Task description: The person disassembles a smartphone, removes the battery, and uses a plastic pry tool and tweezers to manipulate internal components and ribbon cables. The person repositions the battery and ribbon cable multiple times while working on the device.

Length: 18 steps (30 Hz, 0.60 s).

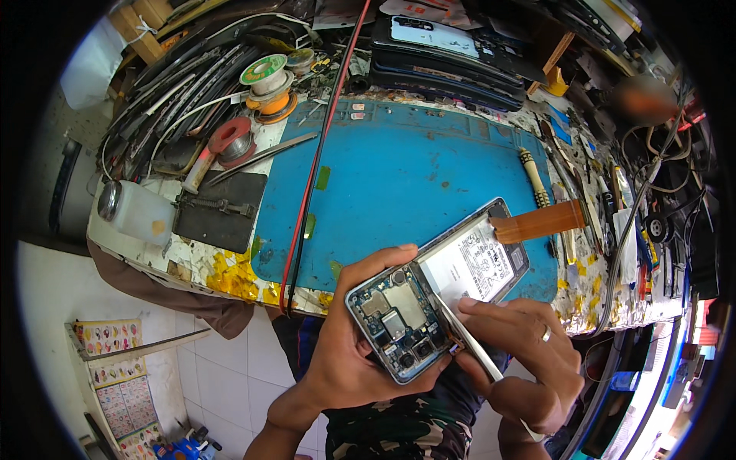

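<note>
An opened phone (354,297) lies tilted in my left hand (330,364), whose fingers and thumb wrap round its edges. Its back is off, so the circuit board (410,304) with its camera modules and the silver-white battery (441,270) show. From the far end a wide orange-brown flex cable (540,222) sticks out to the right. My right hand (529,349) is closed on slim metal tweezers (481,354). Their tips reach the seam between board and battery, and one right fingertip rests near the battery. The exact contact of the tips is too small to tell.
Beneath the phone spreads a blue work mat (383,176), crossed at left by a red and black cable (326,134). Solder spools (264,74), a black board holder (222,211) and a clear bottle (138,213) stand left. Stacked phone panels (445,73) lie behind; tools and cables crowd the right.
</note>
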Tool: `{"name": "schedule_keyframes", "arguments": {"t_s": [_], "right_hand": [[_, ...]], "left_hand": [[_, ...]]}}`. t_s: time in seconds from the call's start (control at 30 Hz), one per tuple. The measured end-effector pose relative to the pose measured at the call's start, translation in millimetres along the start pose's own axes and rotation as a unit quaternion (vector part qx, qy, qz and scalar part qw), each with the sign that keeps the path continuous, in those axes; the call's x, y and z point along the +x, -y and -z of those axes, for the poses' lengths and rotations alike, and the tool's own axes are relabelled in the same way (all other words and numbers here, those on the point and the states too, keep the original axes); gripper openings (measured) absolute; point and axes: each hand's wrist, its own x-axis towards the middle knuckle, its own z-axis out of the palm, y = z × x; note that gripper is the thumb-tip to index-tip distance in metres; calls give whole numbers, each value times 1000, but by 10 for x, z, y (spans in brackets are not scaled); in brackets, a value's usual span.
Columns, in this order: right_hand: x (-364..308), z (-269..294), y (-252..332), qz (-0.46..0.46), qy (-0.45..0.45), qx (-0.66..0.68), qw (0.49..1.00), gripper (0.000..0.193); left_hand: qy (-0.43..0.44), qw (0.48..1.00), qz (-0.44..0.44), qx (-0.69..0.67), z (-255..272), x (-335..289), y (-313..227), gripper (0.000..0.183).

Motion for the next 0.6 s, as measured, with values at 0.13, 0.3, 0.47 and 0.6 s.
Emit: {"name": "schedule_keyframes", "arguments": {"t_s": [0.13, 0.3, 0.47, 0.6], "right_hand": [[-133, -106, -136, 30, -18, -18, 999, 33], [-259, -200, -229, 31, -33, -8, 999, 33], [-275, -236, -275, 56, -43, 22, 997, 30], [-203, -198, -222, 36, -32, 3, 999, 29]], "left_hand": [[0, 1000, 2, -26, -15, -4, 13, 99], [-7, 1000, -10, -6, -36, 5, 27, 98], [-10, 1000, -18, 21, -21, -1, 25, 99], [-10, 999, -22, 25, -13, -9, 32, 99]]}}
